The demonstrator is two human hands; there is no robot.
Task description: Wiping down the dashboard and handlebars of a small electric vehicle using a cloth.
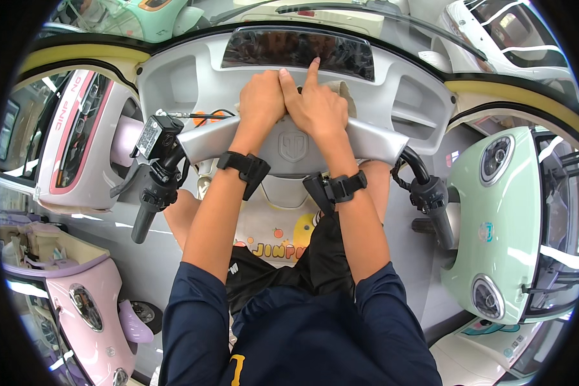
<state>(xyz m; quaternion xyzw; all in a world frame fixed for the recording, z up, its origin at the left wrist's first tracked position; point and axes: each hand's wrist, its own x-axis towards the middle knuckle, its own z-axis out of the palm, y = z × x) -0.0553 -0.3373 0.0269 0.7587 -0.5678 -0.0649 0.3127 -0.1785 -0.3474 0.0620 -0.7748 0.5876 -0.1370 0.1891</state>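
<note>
My left hand [263,98] is curled over the top of the silver handlebar cover [205,137], near its middle. Its fingertips are hidden, so I cannot tell whether it grips anything. Beside it, almost touching, is my right hand [320,107]. Its index finger points forward, the tip over the lower part of a dark glossy display screen [270,46]; whether it touches the glass cannot be told. The right thumb is spread from the index finger, and the other fingers bend down. Part of a beige cloth-like piece [345,94] shows behind the right hand.
The left handlebar grip [144,222] has a brake lever [125,181] and a fluid reservoir [157,135]; the right grip [441,227] stands opposite. A grey dashboard [415,91] has pockets at both ends. Small vehicles surround me: a pink one [84,309] and a mint-green one [502,227].
</note>
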